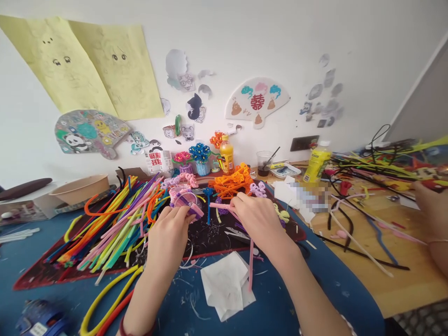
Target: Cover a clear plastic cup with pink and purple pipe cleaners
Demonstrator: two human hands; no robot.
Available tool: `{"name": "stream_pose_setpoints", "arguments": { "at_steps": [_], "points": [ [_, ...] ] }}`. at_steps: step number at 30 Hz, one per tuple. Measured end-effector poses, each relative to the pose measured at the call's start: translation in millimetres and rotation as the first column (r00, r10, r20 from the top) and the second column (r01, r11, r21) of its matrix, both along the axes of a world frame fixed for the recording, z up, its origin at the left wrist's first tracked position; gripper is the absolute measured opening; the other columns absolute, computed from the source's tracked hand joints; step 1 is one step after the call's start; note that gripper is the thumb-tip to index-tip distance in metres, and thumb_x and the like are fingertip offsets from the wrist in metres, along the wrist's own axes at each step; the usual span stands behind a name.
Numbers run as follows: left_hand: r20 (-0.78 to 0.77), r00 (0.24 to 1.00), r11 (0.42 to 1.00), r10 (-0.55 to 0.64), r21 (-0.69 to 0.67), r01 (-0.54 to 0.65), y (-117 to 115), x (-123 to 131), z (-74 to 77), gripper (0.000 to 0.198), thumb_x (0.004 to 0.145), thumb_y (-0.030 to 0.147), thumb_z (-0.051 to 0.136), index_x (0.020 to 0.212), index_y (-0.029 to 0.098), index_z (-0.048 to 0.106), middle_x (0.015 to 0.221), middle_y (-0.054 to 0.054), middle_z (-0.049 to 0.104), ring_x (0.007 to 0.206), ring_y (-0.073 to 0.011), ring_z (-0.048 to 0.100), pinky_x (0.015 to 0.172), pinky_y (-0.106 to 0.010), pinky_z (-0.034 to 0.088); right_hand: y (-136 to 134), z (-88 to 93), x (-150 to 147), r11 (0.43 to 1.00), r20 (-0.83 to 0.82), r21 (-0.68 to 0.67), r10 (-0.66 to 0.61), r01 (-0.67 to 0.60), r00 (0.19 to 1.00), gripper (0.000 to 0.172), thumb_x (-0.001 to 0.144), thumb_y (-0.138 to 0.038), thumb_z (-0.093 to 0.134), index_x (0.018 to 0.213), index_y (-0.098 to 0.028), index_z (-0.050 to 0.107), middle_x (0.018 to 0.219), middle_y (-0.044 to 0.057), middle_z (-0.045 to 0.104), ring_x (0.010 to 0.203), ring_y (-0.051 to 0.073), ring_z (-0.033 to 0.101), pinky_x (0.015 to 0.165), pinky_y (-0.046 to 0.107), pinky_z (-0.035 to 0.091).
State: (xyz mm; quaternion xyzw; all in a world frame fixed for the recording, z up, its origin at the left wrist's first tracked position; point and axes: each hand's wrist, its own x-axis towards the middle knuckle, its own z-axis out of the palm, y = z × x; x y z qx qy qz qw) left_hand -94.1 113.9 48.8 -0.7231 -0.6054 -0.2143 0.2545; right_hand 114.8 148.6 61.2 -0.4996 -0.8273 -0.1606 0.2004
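Observation:
In my left hand (171, 229) is a pink and purple pipe cleaner craft (186, 199) with a round shape, pinched between the fingertips. My right hand (257, 217) grips a pink pipe cleaner (251, 266); one end points left from the fingers and a long part hangs below the palm. Between the hands a blue pipe cleaner piece (209, 205) lies on a dark mat (201, 242). Just beyond my right hand rests a heap of orange pipe cleaner shapes (229, 184). Scissors (236, 233) are partly hidden near my right wrist.
Loose coloured pipe cleaners (112, 226) form a big pile at left. A crumpled white tissue (228, 287) lies in front. Bottles, including a yellow-green one (317, 163), and a plastic cup (264, 163) stand behind. Another person's hand (432, 210) is at far right.

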Motion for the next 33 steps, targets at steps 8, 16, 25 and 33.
{"name": "stream_pose_setpoints", "arguments": {
  "at_steps": [8,16,25,33],
  "points": [
    [-0.013,0.996,0.987,-0.083,0.136,0.084,-3.2,0.7,0.7,0.013,0.094,0.022,0.051,0.088,0.019,0.062,0.074,-0.005,0.067,0.076,-0.0232,0.056,0.065,-0.031,0.041,-3.9,4.4,-6.9,0.997,0.022,-0.056,0.06,-0.058,0.998,0.019,0.093,-0.008,0.053,0.081,-0.014,0.067,0.079,0.008,0.068,0.063,0.019,0.066,0.046,0.031,0.019],
    [-0.065,0.991,0.981,-0.115,0.149,0.124,-3.4,5.6,0.3,0.013,0.093,0.021,0.054,0.083,0.018,0.061,0.071,-0.003,0.064,0.073,-0.0223,0.054,0.064,-0.031,0.039,-0.6,-5.4,-8.6,0.993,-0.003,0.026,0.119,-0.119,0.993,0.02,0.096,-0.016,0.054,0.079,-0.014,0.065,0.075,0.007,0.066,0.056,0.017,0.061,0.046,0.03,0.019],
    [-0.15,0.979,0.98,-0.137,0.121,0.156,-4.5,12.3,-2.1,0.011,0.091,0.013,0.054,0.086,0.016,0.063,0.072,-0.003,0.063,0.072,-0.0213,0.052,0.062,-0.031,0.04,-2.6,-6.9,-11.8,0.981,-0.037,0.11,0.163,-0.158,0.986,0.018,0.095,-0.019,0.056,0.079,-0.015,0.064,0.073,0.004,0.064,0.057,0.015,0.061,0.047,0.029,0.021],
    [-0.169,0.972,0.983,-0.162,0.056,0.173,-6.8,20.0,-6.2,0.013,0.091,0.011,0.052,0.088,0.016,0.063,0.075,-0.004,0.063,0.074,-0.0209,0.053,0.061,-0.031,0.042,-7.4,-4.1,-15.6,0.971,-0.123,0.121,0.22,-0.206,0.968,0.015,0.092,-0.022,0.063,0.079,-0.016,0.066,0.072,0.002,0.065,0.056,0.015,0.06,0.047,0.029,0.023]
  ]
}}
